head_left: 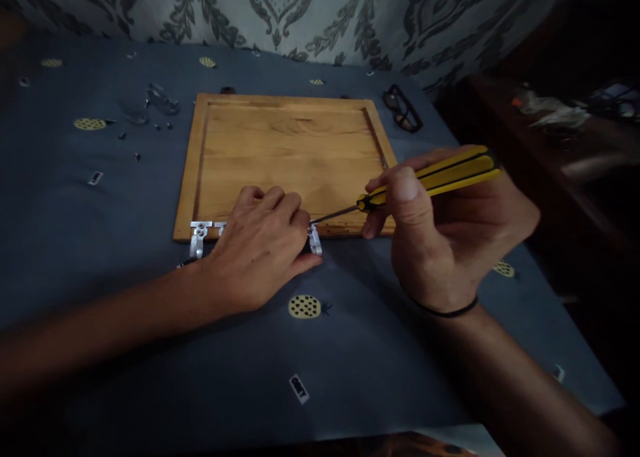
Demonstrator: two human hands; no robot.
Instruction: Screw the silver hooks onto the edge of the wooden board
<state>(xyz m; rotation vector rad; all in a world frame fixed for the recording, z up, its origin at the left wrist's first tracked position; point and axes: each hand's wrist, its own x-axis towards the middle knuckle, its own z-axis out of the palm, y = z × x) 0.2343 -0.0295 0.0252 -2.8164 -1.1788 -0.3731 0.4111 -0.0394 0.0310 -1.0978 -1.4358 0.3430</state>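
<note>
A wooden board (pixel 290 150) with a raised rim lies flat on a blue cloth. Metal hooks are fixed along its near edge: one (pixel 197 237) at the left, another (pixel 315 239) near the middle. My left hand (pixel 260 250) rests on that edge, fingers curled and pressed around the middle hook. My right hand (pixel 445 230) is closed on the yellow and black handle of a screwdriver (pixel 430 180). Its thin shaft slants down to the left, and the tip meets the top of the middle hook beside my left fingertips.
Dark glasses (pixel 403 109) lie past the board's far right corner. A clear plastic bag and small loose parts (pixel 157 104) sit at the far left. A patterned curtain hangs behind. A dark cluttered surface (pixel 565 130) stands at the right beyond the cloth's edge.
</note>
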